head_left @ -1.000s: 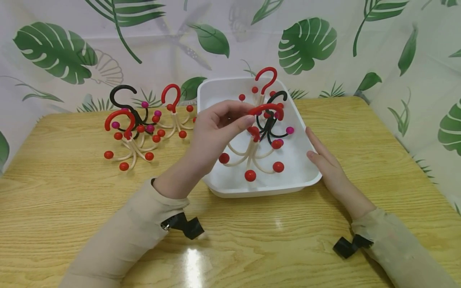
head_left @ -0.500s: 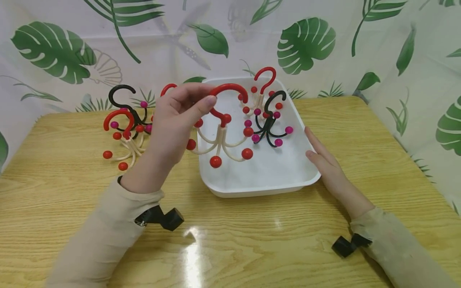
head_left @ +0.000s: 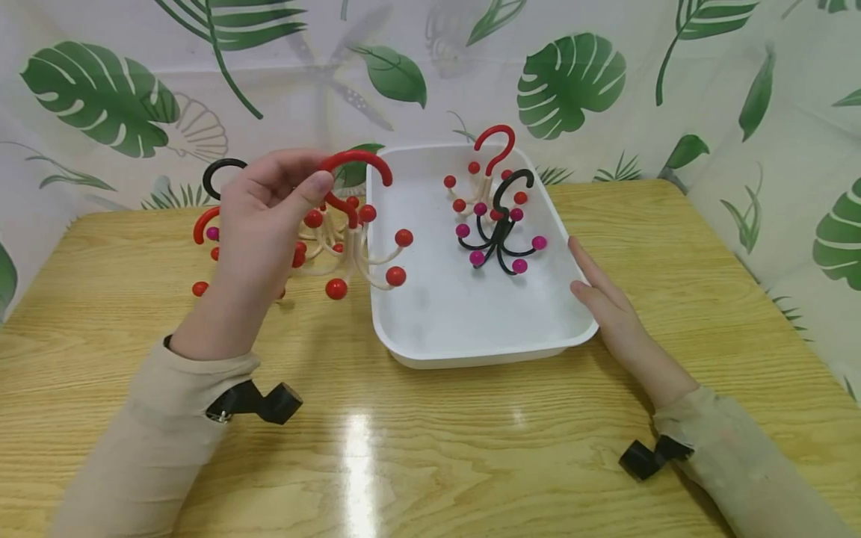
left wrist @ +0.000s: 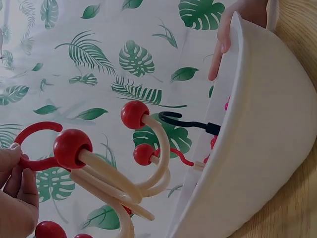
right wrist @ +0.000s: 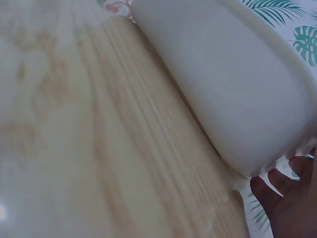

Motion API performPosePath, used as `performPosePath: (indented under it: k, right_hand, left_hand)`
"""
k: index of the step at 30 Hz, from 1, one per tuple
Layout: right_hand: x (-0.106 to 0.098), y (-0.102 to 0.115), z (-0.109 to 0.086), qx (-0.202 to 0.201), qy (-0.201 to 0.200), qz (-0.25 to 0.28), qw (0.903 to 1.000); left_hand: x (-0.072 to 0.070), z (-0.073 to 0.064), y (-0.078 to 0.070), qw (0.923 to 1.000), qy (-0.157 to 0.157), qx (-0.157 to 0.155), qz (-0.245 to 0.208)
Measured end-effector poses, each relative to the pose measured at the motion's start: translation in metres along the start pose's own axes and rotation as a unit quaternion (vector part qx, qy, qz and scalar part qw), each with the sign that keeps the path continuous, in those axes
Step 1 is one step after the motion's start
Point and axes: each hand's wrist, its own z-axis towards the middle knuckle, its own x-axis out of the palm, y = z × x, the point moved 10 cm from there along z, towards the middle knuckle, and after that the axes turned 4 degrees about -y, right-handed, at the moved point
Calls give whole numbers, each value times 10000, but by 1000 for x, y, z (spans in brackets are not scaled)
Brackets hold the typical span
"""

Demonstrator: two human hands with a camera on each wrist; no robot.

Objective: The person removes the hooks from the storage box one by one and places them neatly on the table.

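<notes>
My left hand (head_left: 258,235) pinches the red hook end of a cream multi-arm hanger (head_left: 353,250) between thumb and fingers. The hanger's curved arms end in red balls and hang above the tray's left rim; the left wrist view shows the cream arms (left wrist: 106,181) close up. With fairly straight fingers, my right hand (head_left: 615,314) rests against the right side of a white tray (head_left: 437,359), thumb at the rim. Inside the tray stand a black hanger (head_left: 501,232) with magenta balls and, behind it, another cream hanger (head_left: 489,183) with a red hook.
On the table (head_left: 430,448) left of the tray are more hangers: a black-hooked one (head_left: 224,168), a red-hooked one (head_left: 204,224) and a cream one (head_left: 326,235), partly hidden by my left hand. A leaf-patterned cloth (head_left: 430,67) hangs behind.
My left hand has carried the red-hooked cream hanger leftward from over the tray's middle to its left rim, coming in front of the hangers on the table. The right hand has stayed at the tray.
</notes>
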Motion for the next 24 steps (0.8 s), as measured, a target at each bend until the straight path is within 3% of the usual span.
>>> performPosePath:
  k: [7, 18, 24]
  right_hand:
    - [0, 0, 1, 22, 1, -41, 10000]
    - [0, 0, 0, -90, 2, 29, 10000]
    - [-1, -1, 0, -90, 7, -20, 10000]
  left_hand:
    - [-20, 2, 5, 9995, -268, -39, -188]
    - [-42, 2, 20, 9963, -700, -357, 341]
    - [-46, -1, 31, 9946, -724, -567, 472]
